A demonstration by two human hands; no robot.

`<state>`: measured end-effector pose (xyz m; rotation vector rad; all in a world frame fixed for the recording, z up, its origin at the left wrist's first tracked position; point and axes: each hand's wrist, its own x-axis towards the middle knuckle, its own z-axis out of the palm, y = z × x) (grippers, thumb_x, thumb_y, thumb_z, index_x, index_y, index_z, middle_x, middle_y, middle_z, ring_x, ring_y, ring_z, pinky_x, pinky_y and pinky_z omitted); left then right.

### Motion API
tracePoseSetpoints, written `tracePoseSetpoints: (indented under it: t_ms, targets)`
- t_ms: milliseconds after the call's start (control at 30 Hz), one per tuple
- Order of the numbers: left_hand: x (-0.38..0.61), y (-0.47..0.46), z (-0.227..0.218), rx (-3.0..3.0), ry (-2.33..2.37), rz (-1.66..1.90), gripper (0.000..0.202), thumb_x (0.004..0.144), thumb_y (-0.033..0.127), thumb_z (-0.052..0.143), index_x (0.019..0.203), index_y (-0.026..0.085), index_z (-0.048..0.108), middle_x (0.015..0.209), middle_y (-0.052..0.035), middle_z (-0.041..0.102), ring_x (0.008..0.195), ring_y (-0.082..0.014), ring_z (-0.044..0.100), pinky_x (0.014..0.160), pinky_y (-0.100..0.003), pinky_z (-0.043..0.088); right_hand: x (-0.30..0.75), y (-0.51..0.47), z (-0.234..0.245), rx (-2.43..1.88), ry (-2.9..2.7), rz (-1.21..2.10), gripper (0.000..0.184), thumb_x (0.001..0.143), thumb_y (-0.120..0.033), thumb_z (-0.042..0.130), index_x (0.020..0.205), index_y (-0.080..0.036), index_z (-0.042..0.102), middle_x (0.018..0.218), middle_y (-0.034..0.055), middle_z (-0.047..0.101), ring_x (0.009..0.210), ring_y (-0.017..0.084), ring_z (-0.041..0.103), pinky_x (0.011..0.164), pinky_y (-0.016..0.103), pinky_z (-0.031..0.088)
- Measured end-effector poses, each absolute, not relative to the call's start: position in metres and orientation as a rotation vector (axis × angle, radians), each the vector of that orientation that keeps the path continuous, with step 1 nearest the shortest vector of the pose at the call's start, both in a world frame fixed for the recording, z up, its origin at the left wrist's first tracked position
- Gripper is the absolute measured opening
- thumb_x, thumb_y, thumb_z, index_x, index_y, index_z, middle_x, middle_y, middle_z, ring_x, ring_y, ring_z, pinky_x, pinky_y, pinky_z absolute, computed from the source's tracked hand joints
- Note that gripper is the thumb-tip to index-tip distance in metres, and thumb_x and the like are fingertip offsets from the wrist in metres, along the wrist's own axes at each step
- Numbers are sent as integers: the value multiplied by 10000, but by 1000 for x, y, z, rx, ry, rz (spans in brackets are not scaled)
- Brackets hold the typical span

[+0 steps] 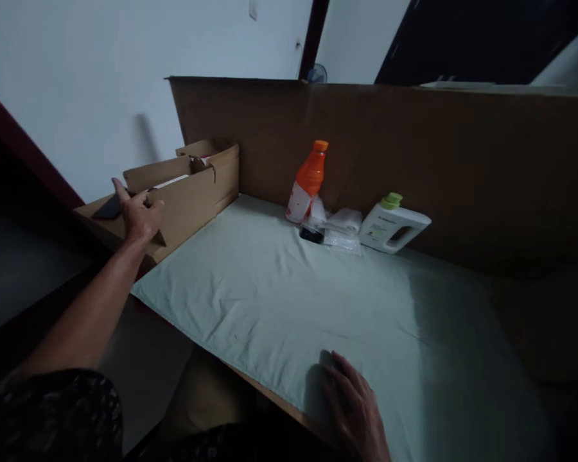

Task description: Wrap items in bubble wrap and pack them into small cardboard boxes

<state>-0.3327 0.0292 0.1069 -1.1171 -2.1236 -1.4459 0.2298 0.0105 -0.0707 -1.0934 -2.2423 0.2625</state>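
Observation:
My left hand (137,215) is stretched out to the far left with fingers apart, resting on the near flap of an open cardboard box (195,192). A dark flat object (110,206) lies on the flap just beside its fingers. My right hand (354,404) lies palm down with fingers flat on the pale cloth (279,289) that covers the table, near the front edge. Neither hand holds anything.
An orange bottle (308,179), a white jug with a green cap (392,224), crumpled clear plastic (341,228) and a small dark item (311,234) stand at the back. A tall cardboard panel (414,154) rises behind them. The table's front edge runs diagonally below my hands.

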Motion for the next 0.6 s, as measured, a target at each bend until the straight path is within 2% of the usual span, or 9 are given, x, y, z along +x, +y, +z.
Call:
tracePoseSetpoints:
  t_ms: [100, 233, 400, 467, 500, 567, 600]
  targets:
    - [-286, 10, 96, -1101, -2120, -1462, 268, 770, 420, 674, 888, 181, 644, 1677, -66, 224, 1542, -319, 252, 1272, -470, 230, 227, 3, -62, -1125, -2239, 330, 276, 976, -364, 537, 1131, -263, 742, 1333, 107, 671, 1183, 290, 664, 933, 484, 597]
    - [-207, -10, 80, -1320, -2192, -1534, 282, 742, 442, 685, 849, 180, 676, 1631, -87, 366, 1432, -332, 453, 1213, -481, 352, 226, 1, -51, -1120, -2170, 443, 334, 960, -346, 548, 1250, -244, 680, 1389, 124, 632, 1244, 285, 633, 976, 475, 583]
    - [-121, -12, 68, -1798, -2133, -1711, 261, 848, 418, 642, 908, 172, 703, 1612, -96, 389, 1378, -299, 525, 1105, -381, 482, 234, 12, -29, -1184, -2004, 598, 486, 959, -412, 563, 1418, -253, 542, 1474, 137, 554, 1324, 287, 571, 1061, 495, 528]
    - [-97, -10, 64, -1891, -2061, -1805, 272, 873, 379, 635, 1065, 191, 681, 1638, -103, 331, 1323, -278, 576, 1064, -374, 518, 240, 19, -18, -1212, -1960, 671, 545, 955, -437, 574, 1461, -253, 491, 1476, 142, 547, 1296, 281, 590, 1028, 475, 550]
    - [-88, -9, 61, -1896, -2008, -1872, 363, 876, 359, 639, 1208, 213, 628, 1661, -113, 274, 1316, -273, 581, 1054, -382, 526, 243, 22, -14, -1227, -1943, 702, 573, 951, -445, 579, 1479, -252, 466, 1473, 143, 547, 1281, 277, 599, 1011, 465, 561]
    - [-75, -9, 52, -1840, -1905, -2012, 684, 862, 333, 664, 1480, 280, 377, 1688, -140, 171, 1341, -269, 555, 1057, -402, 524, 250, 27, -6, -1244, -1928, 750, 625, 935, -465, 598, 1499, -250, 434, 1466, 145, 549, 1259, 277, 608, 985, 457, 573]
    - [-71, -10, 45, -1812, -1890, -2066, 827, 848, 328, 682, 1545, 301, 238, 1683, -154, 173, 1359, -270, 535, 1067, -412, 517, 252, 29, -4, -1258, -1926, 770, 648, 927, -477, 605, 1506, -250, 422, 1461, 148, 551, 1238, 280, 619, 970, 459, 579]
